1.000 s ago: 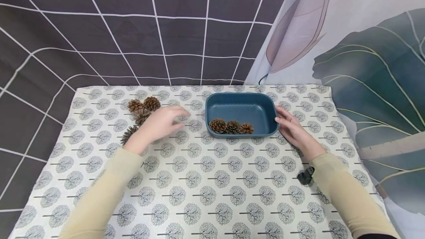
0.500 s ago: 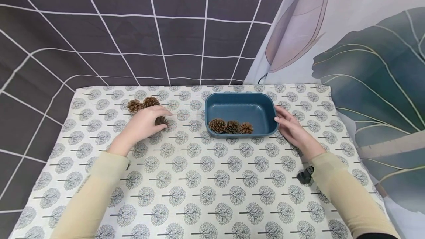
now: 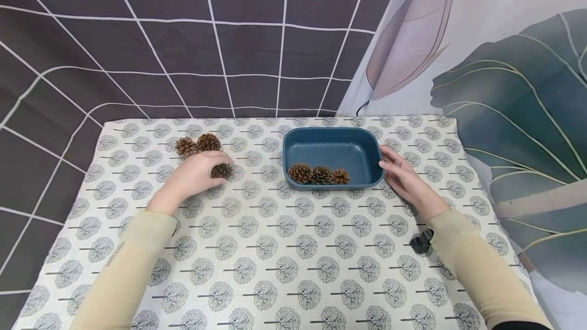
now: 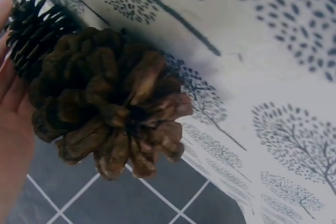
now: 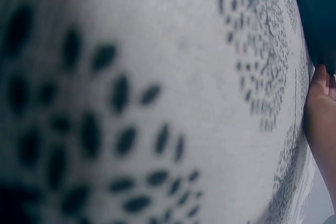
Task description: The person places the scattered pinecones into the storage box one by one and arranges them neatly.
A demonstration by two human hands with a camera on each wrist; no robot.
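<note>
On the left of the table my left hand (image 3: 194, 173) holds a brown pine cone (image 3: 221, 170) between thumb and fingers. Just beyond the knuckles lie two more pine cones, one at the left (image 3: 186, 147) and one beside it (image 3: 208, 142). The left wrist view has a large open-scaled pine cone (image 4: 113, 106) close up, and a darker pine cone (image 4: 37, 38) at the fingertips. My right hand (image 3: 403, 177) rests with extended fingers against the right end of a blue rectangular bin (image 3: 341, 153). Three pine cones (image 3: 322, 175) sit in a row along the bin's near side.
A white cloth (image 3: 275, 269) printed with grey trees covers the table. A small black device (image 3: 422, 242) sits by the right cuff. Behind the table hang a dark gridded curtain (image 3: 247, 50) and a leaf-patterned curtain (image 3: 513, 90).
My left hand has moved back to the left, away from the bin, and its fingers have come round a pine cone. The right hand and the bin stay in place.
</note>
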